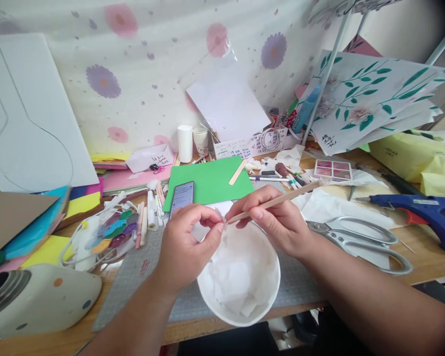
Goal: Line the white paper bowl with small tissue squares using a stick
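Observation:
My right hand [274, 217] is closed round a slim wooden stick [291, 194] that slants up to the right. The stick's lower end meets the fingertips of my left hand [191, 242], which pinch a small whitish scrap [222, 215], perhaps tissue paper. Both hands are raised over a white bowl [275, 284] with pieces of thin white paper [241, 277] inside. Behind them a flat craft stick [238, 172] lies on a green sheet [207, 175]. A phone [183, 194] with its screen lit leans near my left fingers.
Silver scissors [350, 237] and a blue glue gun [419, 205] lie to the right. A grey cutting mat [133, 289] spreads under the bowl. At left are a spotted bottle [55, 296], a paint palette [118, 232] and several markers [150, 207]. Paper cups [200, 141] stand behind.

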The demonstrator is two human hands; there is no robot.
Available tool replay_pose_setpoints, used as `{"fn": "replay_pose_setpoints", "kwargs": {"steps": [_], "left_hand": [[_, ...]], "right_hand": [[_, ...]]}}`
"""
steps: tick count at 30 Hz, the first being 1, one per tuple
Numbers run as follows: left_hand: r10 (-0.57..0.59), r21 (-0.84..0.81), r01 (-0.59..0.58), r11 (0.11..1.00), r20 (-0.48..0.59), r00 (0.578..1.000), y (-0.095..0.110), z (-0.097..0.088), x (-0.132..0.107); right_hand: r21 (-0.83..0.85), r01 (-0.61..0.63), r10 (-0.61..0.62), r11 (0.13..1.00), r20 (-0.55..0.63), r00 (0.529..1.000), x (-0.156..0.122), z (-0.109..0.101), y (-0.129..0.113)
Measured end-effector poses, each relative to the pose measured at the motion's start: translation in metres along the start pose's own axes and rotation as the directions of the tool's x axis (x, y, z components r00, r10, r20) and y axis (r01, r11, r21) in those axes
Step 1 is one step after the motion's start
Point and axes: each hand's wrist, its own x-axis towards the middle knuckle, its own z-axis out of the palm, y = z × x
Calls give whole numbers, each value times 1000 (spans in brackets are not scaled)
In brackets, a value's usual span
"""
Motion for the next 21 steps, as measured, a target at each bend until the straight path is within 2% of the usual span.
{"fn": "replay_pose_setpoints", "kwargs": {"steps": [7, 11, 18, 21], "left_hand": [[76, 68, -74, 995, -26, 997, 2, 1, 1], [103, 106, -99, 990, -38, 994, 3, 1, 1], [239, 288, -217, 933, -43, 970, 6, 2, 0], [256, 321, -233, 918, -31, 966, 7, 2, 1]], "right_hand": [[-141, 59, -57, 988, 15, 998, -1, -3, -1], [-169, 83, -78, 982, 38, 996, -1, -4, 0], [-220, 147, -128, 964, 98, 987, -1, -4, 0], [-227, 148, -127, 963, 107, 986, -1, -4, -1]]}}
